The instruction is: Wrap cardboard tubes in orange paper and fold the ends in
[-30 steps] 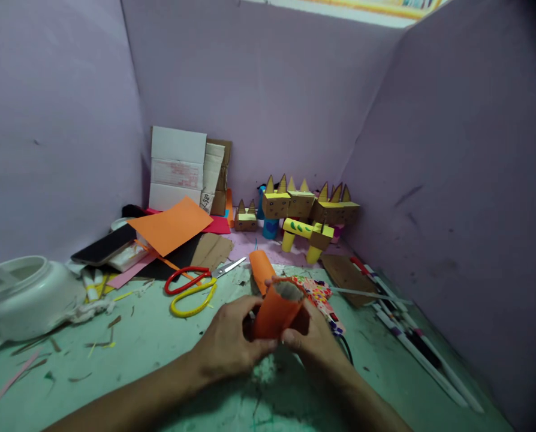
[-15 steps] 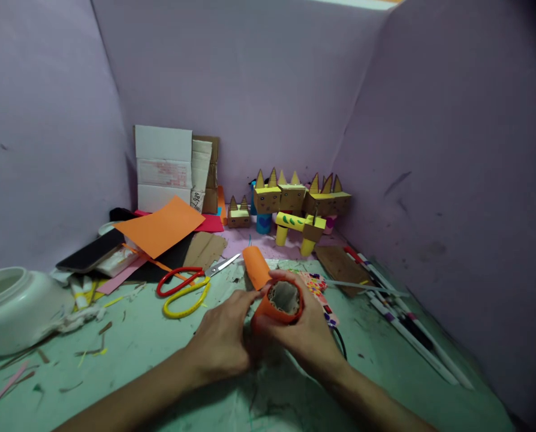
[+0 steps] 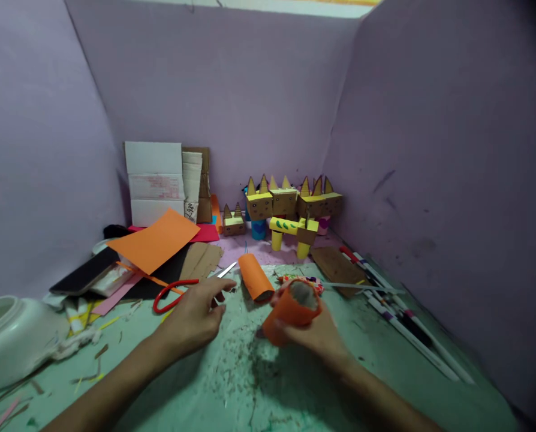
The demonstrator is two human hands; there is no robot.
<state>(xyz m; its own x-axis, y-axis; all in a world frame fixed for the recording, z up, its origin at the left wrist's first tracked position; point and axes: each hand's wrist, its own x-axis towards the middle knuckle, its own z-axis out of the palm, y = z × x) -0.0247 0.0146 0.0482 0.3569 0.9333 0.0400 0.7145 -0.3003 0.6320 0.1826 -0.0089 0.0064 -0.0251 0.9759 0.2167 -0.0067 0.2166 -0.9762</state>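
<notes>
My right hand [image 3: 319, 336] is wrapped round an orange paper-covered cardboard tube [image 3: 288, 318], tilted so that its hollow top end faces me. Held apart from it, my left hand [image 3: 196, 315] is empty, its fingers loosely bent and spread. Beneath and beyond the left hand lie scissors [image 3: 173, 288] with a red and a yellow handle; the hand hides part of them, and the blade tip shows past the fingers. A second orange tube [image 3: 255, 277] rests on the green table [image 3: 214, 384] between the hands, a little farther off. Behind the held tube lies a colourful patterned item [image 3: 315, 282], partly hidden.
Cardboard animal figures [image 3: 290, 210] stand at the back. Orange paper [image 3: 157, 240], a dark phone-like slab [image 3: 86, 273] and cardboard pieces [image 3: 153, 180] sit at the left. A white pot [image 3: 20, 342] is near left. Several pens [image 3: 407, 330] lie right, beside brown cardboard [image 3: 337, 270].
My left hand has let go of the tube and moved left over the scissors. The right hand keeps the tube, shifted slightly right. The view has tilted up a little.
</notes>
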